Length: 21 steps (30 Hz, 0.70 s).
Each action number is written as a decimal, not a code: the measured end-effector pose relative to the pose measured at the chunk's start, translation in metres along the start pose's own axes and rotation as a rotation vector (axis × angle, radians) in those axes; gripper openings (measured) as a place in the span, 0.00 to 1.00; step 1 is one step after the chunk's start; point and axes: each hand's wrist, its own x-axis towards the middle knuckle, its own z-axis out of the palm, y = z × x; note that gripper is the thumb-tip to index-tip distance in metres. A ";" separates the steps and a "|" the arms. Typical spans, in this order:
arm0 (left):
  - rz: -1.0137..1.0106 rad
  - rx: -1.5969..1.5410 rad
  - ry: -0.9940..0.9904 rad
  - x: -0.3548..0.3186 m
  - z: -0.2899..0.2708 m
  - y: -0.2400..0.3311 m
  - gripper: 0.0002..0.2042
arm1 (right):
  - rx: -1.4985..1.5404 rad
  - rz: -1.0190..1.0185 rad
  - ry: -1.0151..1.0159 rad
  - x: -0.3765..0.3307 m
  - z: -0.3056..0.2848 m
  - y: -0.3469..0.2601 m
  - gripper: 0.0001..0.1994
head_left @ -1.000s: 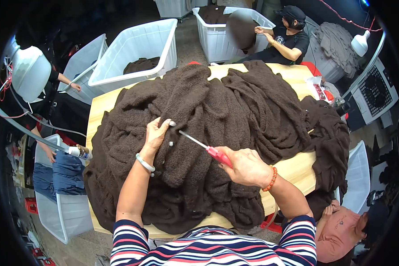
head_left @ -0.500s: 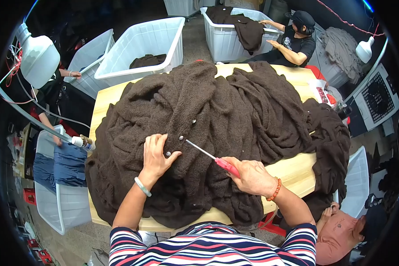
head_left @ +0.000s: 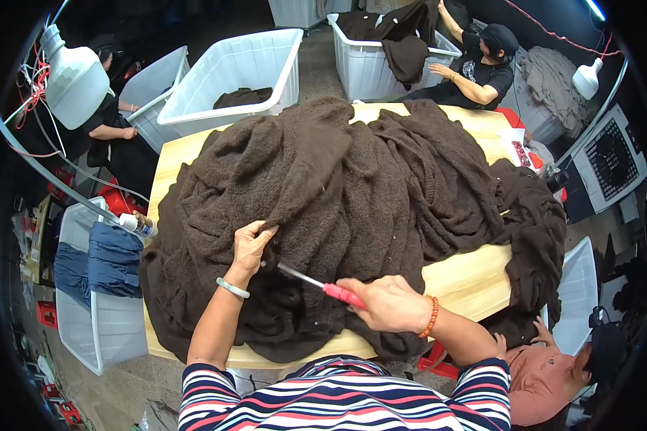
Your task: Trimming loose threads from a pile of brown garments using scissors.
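A heap of dark brown knit garments (head_left: 366, 187) spreads over the wooden table. My left hand (head_left: 250, 248) pinches a folded edge of the fabric between thumb and fingers, left of the middle. My right hand (head_left: 392, 305) is closed around the handle of a red-handled tool with a thin metal shaft (head_left: 345, 294). Its shaft points up and left toward the fabric just under my left hand, its tip slightly blurred. A small pale spot, perhaps a button (head_left: 264, 263), shows beside my left hand; whether the tip touches it I cannot tell.
Pale wood of the table (head_left: 467, 284) shows at the front right. White plastic bins (head_left: 230, 72) stand behind, and one with blue cloth (head_left: 115, 258) is at the left. Lamps (head_left: 75, 79) hang at both sides. Co-workers sit at the back right, left and lower right (head_left: 535, 381).
My left hand has gone from lying spread on the fabric to pinching its edge, turning the shiny buttons out of sight. The tool in my right hand has moved down and left.
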 end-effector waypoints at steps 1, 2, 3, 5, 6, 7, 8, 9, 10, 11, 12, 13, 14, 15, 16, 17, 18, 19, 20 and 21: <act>0.010 -0.005 -0.017 -0.001 -0.002 -0.001 0.04 | 0.040 0.002 0.021 -0.002 0.001 -0.001 0.22; 0.020 -0.010 -0.035 -0.001 -0.004 -0.001 0.05 | 0.041 0.002 0.025 -0.002 -0.004 -0.001 0.22; 0.022 -0.009 -0.036 -0.001 -0.003 0.002 0.05 | 0.047 0.104 0.093 -0.001 -0.013 -0.002 0.21; 0.106 0.237 -0.043 0.001 0.000 0.009 0.16 | 0.060 0.157 0.257 -0.005 -0.014 0.009 0.18; 0.109 0.237 -0.052 0.001 0.010 0.024 0.16 | 0.060 0.163 0.263 -0.007 -0.014 0.011 0.18; 0.159 0.546 0.008 -0.001 0.027 0.046 0.21 | 0.054 0.154 0.287 -0.010 -0.014 0.013 0.18; 0.212 0.857 0.078 0.002 0.041 0.059 0.27 | 0.047 0.138 0.308 -0.010 -0.013 0.012 0.18; 0.218 0.855 0.079 0.009 0.051 0.063 0.27 | 0.043 0.136 0.312 -0.011 -0.013 0.011 0.18; 0.407 1.062 0.082 0.017 0.061 0.065 0.32 | 0.055 0.143 0.322 -0.011 -0.012 0.011 0.18; 0.597 1.267 0.082 0.024 0.070 0.064 0.36 | 0.067 0.151 0.331 -0.011 -0.011 0.011 0.18; 0.508 1.261 -0.019 0.034 0.078 0.058 0.29 | 0.064 0.149 0.333 -0.010 -0.009 0.015 0.18; 0.542 1.281 -0.065 0.046 0.075 0.044 0.25 | 0.031 0.196 0.342 -0.011 -0.006 0.020 0.18; 0.575 1.297 -0.116 0.060 0.072 0.027 0.22 | -0.001 0.247 0.348 -0.011 -0.005 0.024 0.18; 0.544 1.177 -0.052 0.072 0.070 0.017 0.12 | -0.023 0.286 0.336 -0.011 -0.010 0.024 0.18; 0.544 0.952 0.005 0.077 0.071 0.018 0.10 | -0.016 0.297 0.334 -0.014 -0.013 0.024 0.18; 0.389 0.791 -0.035 0.083 0.069 0.021 0.10 | -0.040 0.326 0.264 -0.015 -0.017 0.024 0.17; 0.233 0.630 -0.074 0.086 0.064 0.024 0.11 | -0.060 0.355 0.193 -0.018 -0.020 0.021 0.17; 0.188 0.505 -0.108 0.089 0.058 0.020 0.11 | -0.028 0.298 0.126 -0.021 -0.023 0.015 0.17; 0.161 0.460 -0.147 0.088 0.054 0.016 0.10 | 0.046 0.200 0.121 -0.023 -0.021 0.015 0.17; 0.088 0.376 -0.170 0.083 0.054 0.019 0.10 | 0.087 0.167 0.134 -0.023 -0.022 0.015 0.18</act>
